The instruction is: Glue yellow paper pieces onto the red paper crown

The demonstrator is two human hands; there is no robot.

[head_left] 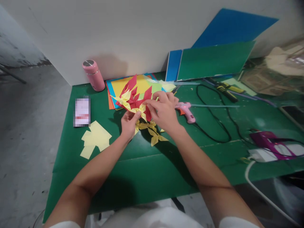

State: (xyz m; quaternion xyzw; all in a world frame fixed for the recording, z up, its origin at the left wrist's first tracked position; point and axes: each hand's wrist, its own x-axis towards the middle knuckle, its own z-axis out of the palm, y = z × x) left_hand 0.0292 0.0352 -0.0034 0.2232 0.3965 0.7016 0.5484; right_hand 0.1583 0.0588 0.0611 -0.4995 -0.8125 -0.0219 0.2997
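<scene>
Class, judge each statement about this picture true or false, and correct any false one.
1. The left grip and right grip both touch the red-and-yellow paper piece. True.
2. The pink bottle lies on its side. False: the pink bottle stands upright.
3. The pink glue gun lies to the right of the paper piece. True.
4. The flat pale-yellow papers form one neat stack. False: the flat pale-yellow papers lie spread, partly overlapping.
5. The green board stands partly in front of a blue board. True.

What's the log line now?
left grip: holding red and yellow folded paper piece; right grip: at its yellow paper flower; pink glue gun: on green table
</scene>
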